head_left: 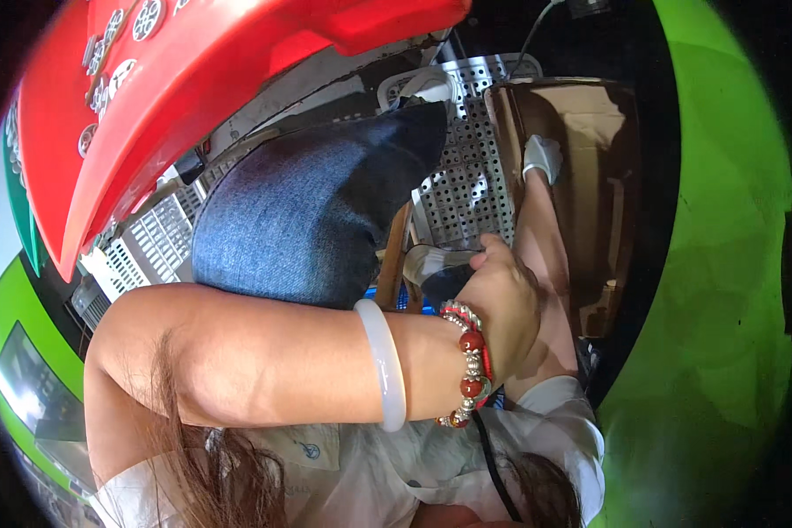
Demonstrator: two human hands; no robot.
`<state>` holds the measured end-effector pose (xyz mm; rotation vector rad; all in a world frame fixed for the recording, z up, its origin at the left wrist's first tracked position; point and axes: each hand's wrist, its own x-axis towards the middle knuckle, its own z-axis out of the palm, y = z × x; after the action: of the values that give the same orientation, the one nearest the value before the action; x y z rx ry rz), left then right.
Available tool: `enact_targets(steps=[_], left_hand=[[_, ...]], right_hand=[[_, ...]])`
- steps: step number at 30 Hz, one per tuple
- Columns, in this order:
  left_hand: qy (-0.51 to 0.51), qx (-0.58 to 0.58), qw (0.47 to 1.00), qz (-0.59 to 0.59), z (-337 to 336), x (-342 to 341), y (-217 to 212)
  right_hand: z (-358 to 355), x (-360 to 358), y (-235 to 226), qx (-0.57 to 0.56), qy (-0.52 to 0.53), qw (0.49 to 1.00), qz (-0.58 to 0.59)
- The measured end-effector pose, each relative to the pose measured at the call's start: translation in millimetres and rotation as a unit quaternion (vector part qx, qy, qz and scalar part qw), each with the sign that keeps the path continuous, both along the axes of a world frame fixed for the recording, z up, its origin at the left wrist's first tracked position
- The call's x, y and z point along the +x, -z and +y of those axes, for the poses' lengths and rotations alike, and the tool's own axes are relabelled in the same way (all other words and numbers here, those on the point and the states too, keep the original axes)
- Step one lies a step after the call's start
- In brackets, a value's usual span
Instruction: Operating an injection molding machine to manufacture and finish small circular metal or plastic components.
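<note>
Left hand point(502, 304) reaches across the body, fingers curled narrow around the edge of a pale strip of fabric point(431, 260) right beside the folded blue denim piece point(317, 211) — the wrist has 2 bracelets, a white jade-like bangle point(387, 365) and a red beaded one point(469, 365). Right hand point(542, 157) sits further up in a white glove, pressed against the brown cardboard box point(590, 176) — can't tell if it grips anything. Perforated metal plate point(466, 176) lies behind the denim, red plastic cover point(194, 97) overhead.
</note>
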<state>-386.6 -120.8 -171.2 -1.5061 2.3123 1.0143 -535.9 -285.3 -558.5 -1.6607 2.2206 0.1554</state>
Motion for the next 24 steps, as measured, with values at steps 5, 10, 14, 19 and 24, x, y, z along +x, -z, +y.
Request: enact_targets(steps=[5, 10, 14, 19, 24], left_hand=[[-0.016, -0.029, 0.999, -0.024, 1.4, -0.6, -1.1], [-0.012, -0.031, 0.999, -0.005, 2.3, -1.3, 1.1], [0.001, -0.016, 1.000, -0.010, 1.4, -2.3, -0.1], [0.003, 0.004, 1.000, -0.002, -0.4, -3.7, 0.5], [0.009, 0.000, 1.000, 0.006, 0.1, -1.1, 1.3]], right_hand=[[-1.6, 1.2, -3.0, -0.013, -0.004, 1.000, -0.024], [-0.9, -1.3, -3.4, -0.016, -0.003, 0.999, -0.036], [-0.8, -4.7, 0.2, -0.017, 0.001, 0.999, -0.044], [-0.3, -7.6, 2.9, -0.021, 0.007, 0.998, -0.055], [2.0, -8.2, 2.6, -0.018, 0.011, 0.998, -0.067]])
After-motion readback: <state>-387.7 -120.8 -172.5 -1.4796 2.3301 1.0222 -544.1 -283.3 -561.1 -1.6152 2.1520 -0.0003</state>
